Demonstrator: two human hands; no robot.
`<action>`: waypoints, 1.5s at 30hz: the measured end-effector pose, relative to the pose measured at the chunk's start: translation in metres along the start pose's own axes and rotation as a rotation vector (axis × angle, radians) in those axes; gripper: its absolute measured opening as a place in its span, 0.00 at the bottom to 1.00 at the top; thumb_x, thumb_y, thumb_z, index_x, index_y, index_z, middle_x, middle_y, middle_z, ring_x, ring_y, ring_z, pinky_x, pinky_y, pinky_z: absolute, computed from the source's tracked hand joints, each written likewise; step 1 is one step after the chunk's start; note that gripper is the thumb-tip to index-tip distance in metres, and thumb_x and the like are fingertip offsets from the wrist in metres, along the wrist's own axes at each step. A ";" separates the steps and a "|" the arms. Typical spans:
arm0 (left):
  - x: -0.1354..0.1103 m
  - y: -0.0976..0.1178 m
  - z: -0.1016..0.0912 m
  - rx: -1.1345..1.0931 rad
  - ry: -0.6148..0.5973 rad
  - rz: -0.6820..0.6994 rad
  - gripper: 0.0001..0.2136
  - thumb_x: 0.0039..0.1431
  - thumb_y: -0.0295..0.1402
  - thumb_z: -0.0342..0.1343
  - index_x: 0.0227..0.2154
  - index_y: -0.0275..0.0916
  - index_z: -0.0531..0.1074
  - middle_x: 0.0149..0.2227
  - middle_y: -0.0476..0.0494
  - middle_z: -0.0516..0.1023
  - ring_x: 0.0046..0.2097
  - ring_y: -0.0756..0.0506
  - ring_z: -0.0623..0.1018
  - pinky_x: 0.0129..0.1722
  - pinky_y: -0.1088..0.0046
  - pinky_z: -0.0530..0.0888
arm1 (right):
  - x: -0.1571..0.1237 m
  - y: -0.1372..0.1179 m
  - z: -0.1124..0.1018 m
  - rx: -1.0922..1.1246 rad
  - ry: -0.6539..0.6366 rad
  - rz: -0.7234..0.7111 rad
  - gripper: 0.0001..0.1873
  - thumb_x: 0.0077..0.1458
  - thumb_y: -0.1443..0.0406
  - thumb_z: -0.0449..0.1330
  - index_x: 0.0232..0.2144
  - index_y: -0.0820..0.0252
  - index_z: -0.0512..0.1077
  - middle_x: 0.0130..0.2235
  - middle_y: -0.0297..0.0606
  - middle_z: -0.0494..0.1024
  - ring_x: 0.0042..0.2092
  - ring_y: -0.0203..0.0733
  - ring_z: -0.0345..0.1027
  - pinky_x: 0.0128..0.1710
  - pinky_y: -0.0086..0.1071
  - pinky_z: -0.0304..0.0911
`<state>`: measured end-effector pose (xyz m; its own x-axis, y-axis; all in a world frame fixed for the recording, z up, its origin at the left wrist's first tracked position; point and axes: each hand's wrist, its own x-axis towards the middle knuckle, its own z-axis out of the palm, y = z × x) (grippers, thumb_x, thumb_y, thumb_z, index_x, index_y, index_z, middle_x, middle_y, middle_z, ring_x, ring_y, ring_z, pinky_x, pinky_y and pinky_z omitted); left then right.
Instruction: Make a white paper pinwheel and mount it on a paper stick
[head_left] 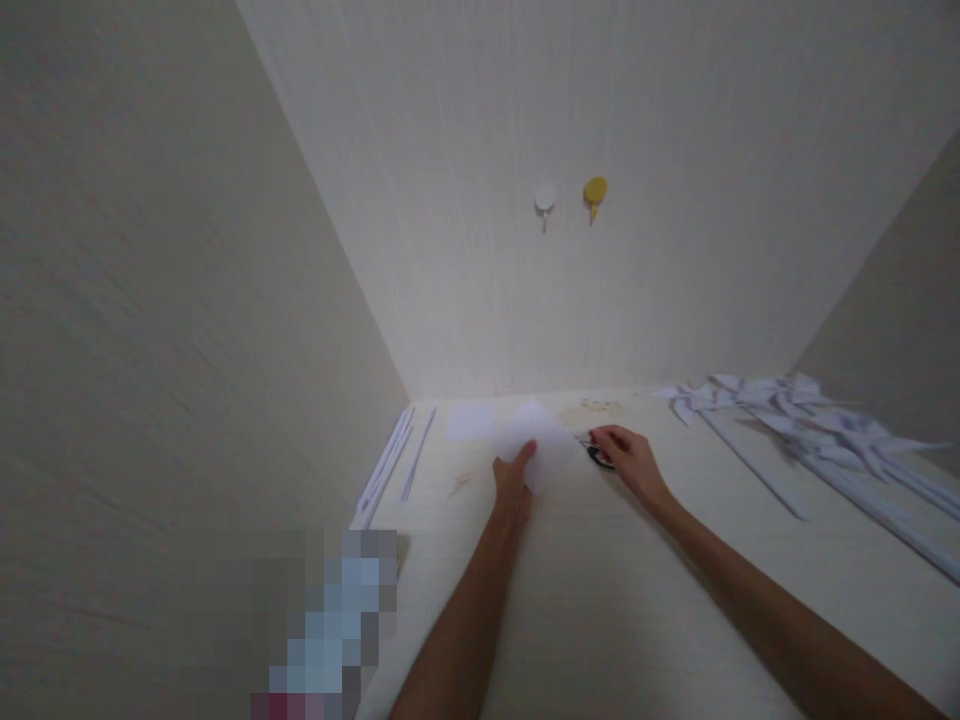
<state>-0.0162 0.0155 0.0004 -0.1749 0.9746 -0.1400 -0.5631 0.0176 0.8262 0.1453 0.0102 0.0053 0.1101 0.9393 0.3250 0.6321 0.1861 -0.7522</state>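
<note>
My left hand (515, 478) grips a square white sheet of paper (540, 438) by its near edge, thumb on top. To its right, my right hand (626, 460) is closed around the dark handles of a pair of scissors (600, 456). The short metal blades point left and reach the right corner of the sheet; whether they are cutting into it, I cannot tell. Just left of the held sheet, another white paper sheet (469, 422) lies flat on the pale table (585, 600).
Rolled white paper sticks (386, 460) lie along the table's left side. Several white paper pinwheels (825, 425) on paper sticks are heaped at the right. Walls enclose the back and sides; a white hook (545, 200) and a yellow hook (595, 192) are on the back wall. A blurred patch covers the lower left.
</note>
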 end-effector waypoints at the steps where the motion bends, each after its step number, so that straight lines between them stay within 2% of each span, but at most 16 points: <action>1: 0.001 -0.001 0.000 0.011 0.010 0.019 0.16 0.35 0.31 0.60 0.31 0.35 0.67 0.32 0.42 0.73 0.30 0.46 0.74 0.32 0.67 0.71 | -0.007 -0.003 0.004 0.073 0.006 -0.003 0.19 0.53 0.59 0.41 0.29 0.64 0.68 0.26 0.38 0.72 0.25 0.34 0.64 0.23 0.26 0.58; 3: 0.001 -0.002 -0.001 0.040 0.012 0.058 0.16 0.34 0.31 0.61 0.31 0.34 0.67 0.31 0.41 0.73 0.30 0.46 0.74 0.32 0.68 0.71 | -0.020 -0.008 0.014 0.434 0.026 0.060 0.21 0.51 0.54 0.43 0.26 0.64 0.67 0.24 0.37 0.71 0.22 0.33 0.61 0.20 0.26 0.56; 6: 0.000 -0.004 0.001 0.104 0.014 0.093 0.17 0.32 0.32 0.61 0.30 0.34 0.68 0.31 0.41 0.74 0.30 0.46 0.74 0.32 0.68 0.70 | -0.031 -0.012 0.023 0.585 0.035 0.122 0.17 0.45 0.54 0.52 0.20 0.62 0.66 0.16 0.30 0.64 0.18 0.31 0.56 0.18 0.25 0.52; 14: -0.003 -0.009 0.004 0.262 -0.035 0.083 0.16 0.30 0.32 0.62 0.26 0.32 0.70 0.28 0.41 0.75 0.29 0.46 0.73 0.29 0.70 0.69 | -0.029 -0.006 0.022 0.576 0.076 0.123 0.16 0.46 0.56 0.52 0.15 0.61 0.62 0.13 0.27 0.57 0.17 0.30 0.49 0.16 0.25 0.45; 18: 0.000 -0.005 0.002 0.168 -0.121 0.057 0.10 0.35 0.34 0.59 0.21 0.33 0.69 0.21 0.47 0.72 0.23 0.51 0.71 0.25 0.75 0.67 | -0.026 0.001 0.020 0.556 0.135 0.097 0.16 0.45 0.56 0.53 0.14 0.60 0.61 0.15 0.28 0.57 0.18 0.30 0.50 0.16 0.25 0.46; 22: 0.005 0.000 -0.003 0.073 -0.078 0.039 0.08 0.37 0.35 0.58 0.20 0.34 0.68 0.20 0.51 0.69 0.22 0.54 0.69 0.22 0.80 0.65 | -0.024 0.005 0.017 0.528 0.131 0.053 0.16 0.45 0.57 0.53 0.13 0.60 0.60 0.16 0.28 0.57 0.19 0.31 0.51 0.18 0.25 0.47; 26: 0.008 0.002 -0.006 0.061 -0.036 0.053 0.08 0.37 0.34 0.58 0.20 0.34 0.69 0.21 0.51 0.69 0.24 0.55 0.69 0.25 0.80 0.64 | -0.023 0.004 0.018 0.626 0.091 0.113 0.15 0.45 0.57 0.53 0.15 0.60 0.61 0.15 0.27 0.57 0.18 0.30 0.50 0.16 0.24 0.46; 30: 0.006 0.003 -0.004 0.029 -0.035 0.050 0.07 0.36 0.33 0.59 0.18 0.34 0.70 0.21 0.50 0.70 0.24 0.54 0.69 0.27 0.78 0.65 | -0.023 -0.001 0.019 0.689 0.087 0.154 0.14 0.44 0.56 0.54 0.18 0.60 0.64 0.17 0.29 0.63 0.19 0.32 0.56 0.18 0.25 0.52; 35: 0.001 0.004 0.002 -0.032 -0.124 0.032 0.07 0.36 0.32 0.59 0.18 0.33 0.71 0.22 0.47 0.73 0.26 0.52 0.71 0.31 0.74 0.67 | -0.025 -0.008 0.020 0.700 -0.046 0.236 0.13 0.36 0.60 0.61 0.26 0.62 0.70 0.26 0.36 0.74 0.27 0.39 0.66 0.26 0.30 0.61; 38: 0.000 0.003 0.003 -0.053 -0.153 0.005 0.06 0.35 0.31 0.59 0.17 0.32 0.71 0.22 0.46 0.73 0.26 0.52 0.72 0.31 0.74 0.68 | -0.024 -0.004 0.022 0.725 0.015 0.269 0.11 0.35 0.61 0.62 0.23 0.63 0.71 0.26 0.38 0.75 0.27 0.40 0.67 0.27 0.32 0.62; 41: 0.001 0.002 0.003 -0.072 -0.200 -0.042 0.06 0.36 0.30 0.58 0.18 0.32 0.71 0.23 0.45 0.74 0.26 0.51 0.72 0.31 0.74 0.68 | -0.021 0.000 0.024 0.846 0.057 0.283 0.11 0.38 0.60 0.60 0.25 0.63 0.70 0.26 0.37 0.75 0.27 0.40 0.67 0.27 0.32 0.62; 45: 0.001 0.004 0.001 -0.109 -0.254 -0.150 0.06 0.37 0.32 0.57 0.17 0.33 0.70 0.22 0.45 0.74 0.25 0.50 0.73 0.28 0.73 0.68 | -0.019 0.002 0.024 1.098 0.044 0.308 0.11 0.40 0.63 0.60 0.29 0.60 0.69 0.28 0.36 0.75 0.29 0.39 0.68 0.29 0.32 0.63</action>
<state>-0.0180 0.0171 0.0040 0.1164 0.9877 -0.1039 -0.6532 0.1550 0.7411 0.1258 -0.0003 -0.0163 0.1847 0.9818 0.0437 -0.4360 0.1216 -0.8917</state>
